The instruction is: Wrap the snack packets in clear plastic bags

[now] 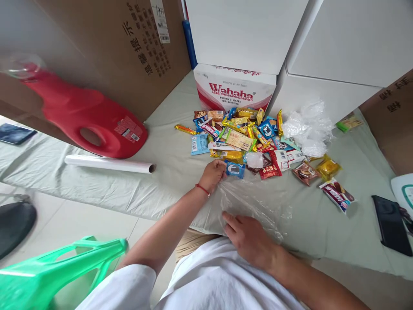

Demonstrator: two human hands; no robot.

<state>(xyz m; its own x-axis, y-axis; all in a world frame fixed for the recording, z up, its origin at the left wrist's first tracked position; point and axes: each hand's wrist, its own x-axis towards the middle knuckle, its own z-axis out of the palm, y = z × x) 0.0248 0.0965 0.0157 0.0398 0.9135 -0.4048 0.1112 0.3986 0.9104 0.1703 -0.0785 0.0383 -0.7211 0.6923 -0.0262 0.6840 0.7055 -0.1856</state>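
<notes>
Green sheet (155,189) carries snacks (245,137). Left hand (213,174) pinches clear bag (251,202); right hand (250,237) presses flat, fingers together. Thin film may tear if pulled apart.

a big glossy red plastic jug (87,118) is lying on a pale green cloth sheet (161,172), beside a plain white paper roll (109,164). a heap of small snack packets (245,137) is showing yellow, blue, red and brown. a white carton with red lettering (234,90) is standing behind it. a thin red string bracelet (202,189) is circling the left wrist. a bright green plastic stool (58,267) is glowing nearby.
</notes>
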